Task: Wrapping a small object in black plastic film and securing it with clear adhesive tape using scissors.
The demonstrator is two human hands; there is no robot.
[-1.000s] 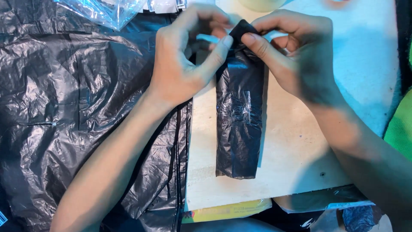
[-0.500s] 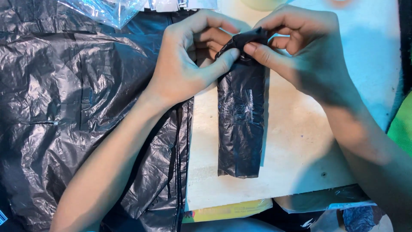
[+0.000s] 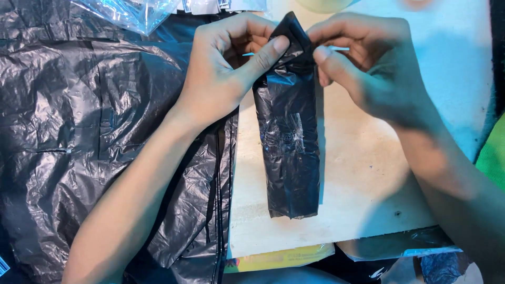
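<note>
A long narrow package wrapped in black plastic [image 3: 290,152] lies lengthwise on a pale wooden board [image 3: 363,184]. Both hands pinch its far end, where the plastic is gathered into a point. My left hand [image 3: 226,68] holds that end from the left, thumb pressed against the bunched plastic. From the right, my right hand [image 3: 368,63] grips the same gathered end with its fingertips. A patch of clear tape shines on the package's middle.
A large sheet of crumpled black plastic [image 3: 89,147] covers the surface left of the board. A clear plastic bag [image 3: 126,13] lies at the top left. A yellow flat object [image 3: 279,257] sticks out under the board's near edge. Something green [image 3: 492,158] shows at the right edge.
The fingers have bunched the package's far end tighter, raising it into a point. The package itself has stayed where it was on the board.
</note>
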